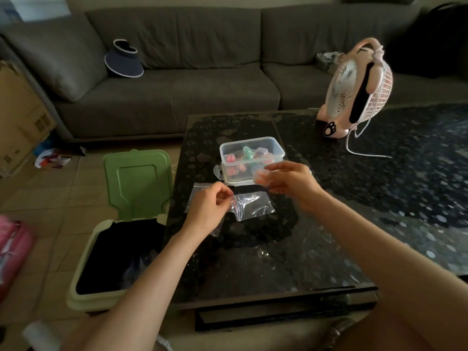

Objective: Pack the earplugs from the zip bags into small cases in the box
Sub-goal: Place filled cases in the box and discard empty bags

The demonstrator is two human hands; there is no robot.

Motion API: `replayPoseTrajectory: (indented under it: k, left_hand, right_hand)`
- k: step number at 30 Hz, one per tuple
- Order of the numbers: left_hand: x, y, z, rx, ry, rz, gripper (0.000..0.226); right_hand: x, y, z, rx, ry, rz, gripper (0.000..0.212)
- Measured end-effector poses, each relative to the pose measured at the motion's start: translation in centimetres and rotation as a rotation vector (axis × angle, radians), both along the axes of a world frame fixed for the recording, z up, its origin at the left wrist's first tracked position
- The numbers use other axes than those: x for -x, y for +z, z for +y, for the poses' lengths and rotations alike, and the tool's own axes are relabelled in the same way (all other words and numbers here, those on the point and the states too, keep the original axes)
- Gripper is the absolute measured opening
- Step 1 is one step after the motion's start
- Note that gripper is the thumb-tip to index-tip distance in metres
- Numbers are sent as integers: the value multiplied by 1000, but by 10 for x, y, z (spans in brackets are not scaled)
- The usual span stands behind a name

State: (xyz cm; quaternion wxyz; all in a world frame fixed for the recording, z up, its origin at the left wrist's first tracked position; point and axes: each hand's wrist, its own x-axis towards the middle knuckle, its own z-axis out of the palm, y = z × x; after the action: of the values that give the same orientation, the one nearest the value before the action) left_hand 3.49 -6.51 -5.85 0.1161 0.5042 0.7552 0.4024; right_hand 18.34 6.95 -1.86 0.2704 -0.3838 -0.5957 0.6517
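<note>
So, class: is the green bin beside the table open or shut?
Open. The bin has its green lid raised upright, and its dark inside shows.

Clear open box point(277, 145) of colourful cases point(247, 151) stands behind a crumpled zip bag point(253, 205).

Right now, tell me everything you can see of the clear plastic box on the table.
The box is a clear, rectangular plastic tub with rounded corners and a thick rim, open on top. It stands upright on the dark table, seemingly on its own whitish lid, whose clip tab juts out at the left. Inside lie small cases in pink, green, purple and orange. The right hand, gripping one more case, hides its near right corner; whether it touches cannot be told.
</note>
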Motion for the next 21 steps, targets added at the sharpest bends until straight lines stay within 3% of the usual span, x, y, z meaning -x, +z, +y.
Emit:
replayPoseTrajectory:
  k: [4, 6, 9, 12, 17, 21]
  left_hand:
    - [5, -14, 5, 102, 85, 128, 10]
    - [3, -21, 5, 152, 77, 138, 19]
    - [-4, -31, 5, 233, 33, 211, 33]
    - [-13, -31, 5, 258, 20, 268, 28]
    - [-27, -22, 6, 168, 13, 271, 25]
    - [-20, -10, 0, 38, 64, 101, 11]
  right_hand:
    - [28, 24, 29, -85, -87, 28, 19]
    - [45, 32, 44, -175, -108, -105, 28]
    - [58, 31, 53, -345, -83, -375, 26]
    - [49, 18, 43, -380, -14, -403, 19]
    - [21, -8, 24, -348, 74, -396, 6]
    - [7, -17, 12, -390, 95, -415, 8]
